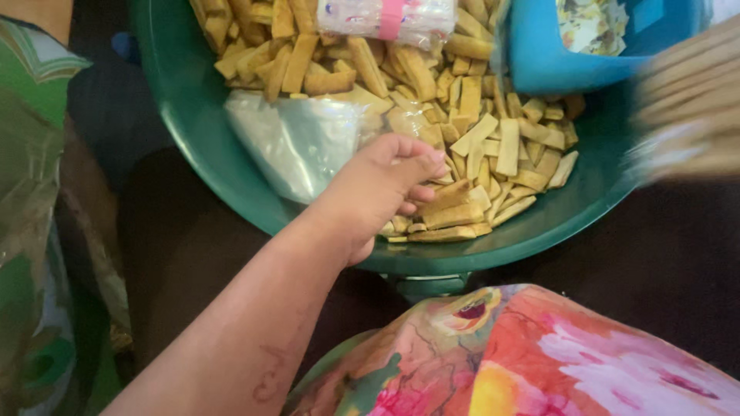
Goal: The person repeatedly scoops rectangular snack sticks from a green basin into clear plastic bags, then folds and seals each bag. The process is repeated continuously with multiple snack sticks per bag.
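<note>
**Left hand gathering snack sticks at the near rim of a green basin**

Head view, looking down. The left hand (378, 189) reaches in from the lower left, its forearm running diagonally up and to the right, and rests on the heap of snack sticks (462, 154) inside a wide green basin (193, 100). The fingers (420, 173) are curled inward over a few sticks at the near edge of the heap; they appear to be clenched on them, though the palm hides how many are held. The rest of the heap lies up and to the right of the fingers, touching them. The sticks lie in no common direction; those just beside the fingers have their long axes running mostly left to right.

The sticks are flat, rectangular, pale yellow to golden brown, with a dry, matte, fried surface. Just left of the hand, touching the heap, lies a crumpled clear plastic bag (297, 142), thin and glossy. At the top edge a roll of clear bags with a pink band (389, 17) rests on the sticks. A smooth blue plastic container (539, 62) sits at the basin's upper right.

The right hand (690, 100) is at the right edge, above the basin rim, and is blurred; whether its fingers hold anything cannot be told. The left hand is clearly the nearer to the sticks. Bright floral cloth (539, 362) fills the lower foreground.
</note>
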